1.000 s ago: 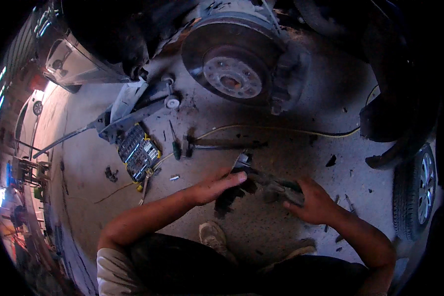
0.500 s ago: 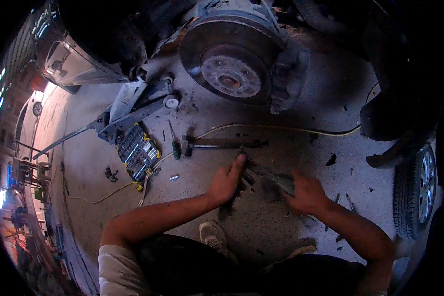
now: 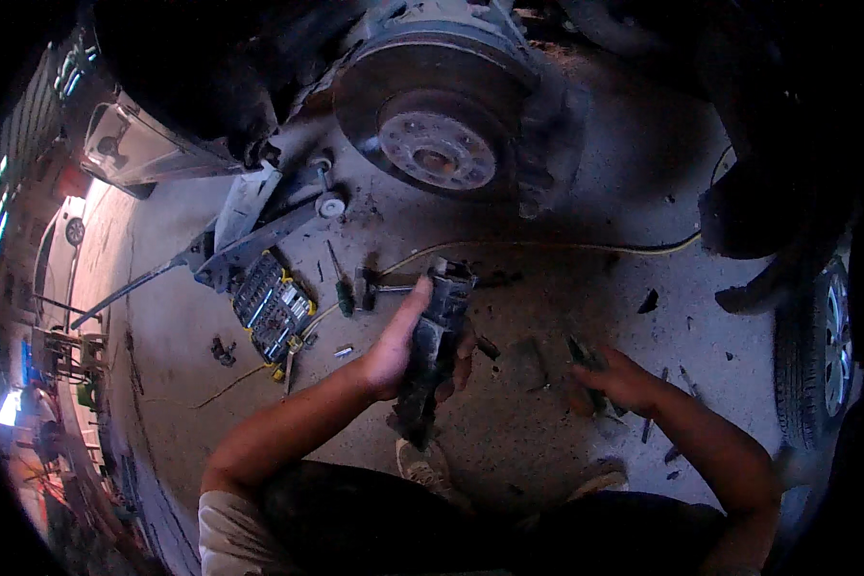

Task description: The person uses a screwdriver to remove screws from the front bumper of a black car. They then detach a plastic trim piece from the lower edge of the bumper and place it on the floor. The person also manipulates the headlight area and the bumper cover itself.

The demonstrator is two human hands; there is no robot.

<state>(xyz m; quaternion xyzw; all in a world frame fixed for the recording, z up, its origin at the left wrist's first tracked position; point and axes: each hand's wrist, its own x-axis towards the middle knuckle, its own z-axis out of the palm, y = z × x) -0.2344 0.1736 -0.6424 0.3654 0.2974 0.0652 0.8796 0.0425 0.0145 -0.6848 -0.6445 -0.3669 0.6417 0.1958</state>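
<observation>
My left hand is wrapped round a dark, blocky metal part, held upright above the floor, with fingers showing at its right side. It looks like a brake part, but its exact kind cannot be made out. To the right, my right hand is closed on a thin, flat, grey-green piece whose kind is unclear. The two hands are apart. Beyond them stands a worn brake disc with its hub facing me. A hammer and a green-handled screwdriver lie past my left hand.
An open socket set lies on the floor at left, beside a floor jack. A yellow hose crosses behind my hands. Several slim tools lie near my right forearm. At far right stands a wheel; car bodywork hangs overhead.
My left hand has turned, bringing the blocky part upright and into fuller view. My right hand has drawn away to the right with the flat piece. The view has shifted slightly.
</observation>
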